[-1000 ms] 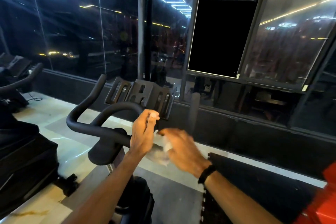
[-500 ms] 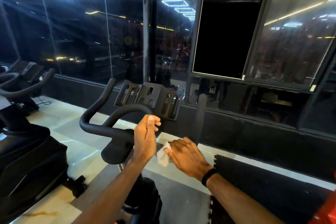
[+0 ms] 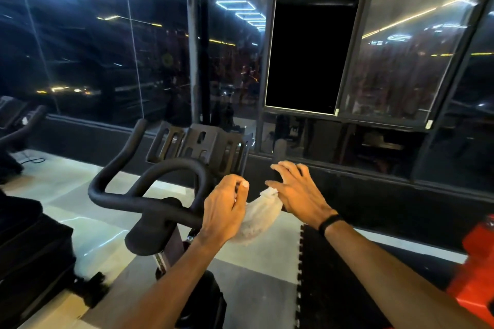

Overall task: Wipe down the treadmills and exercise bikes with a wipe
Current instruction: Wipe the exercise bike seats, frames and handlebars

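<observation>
Standing before dark reflective window panes is a black exercise bike with curved matte handlebars and a slotted black plastic console bracket. A black interlocking rubber floor mat lies to its right on the pale floor. The left hand curls round one end of a crumpled white wipe, just beside the handlebar's right end. The right hand, fingers spread, pinches the wipe's other end between thumb and forefinger. A black wristband circles the right wrist.
</observation>
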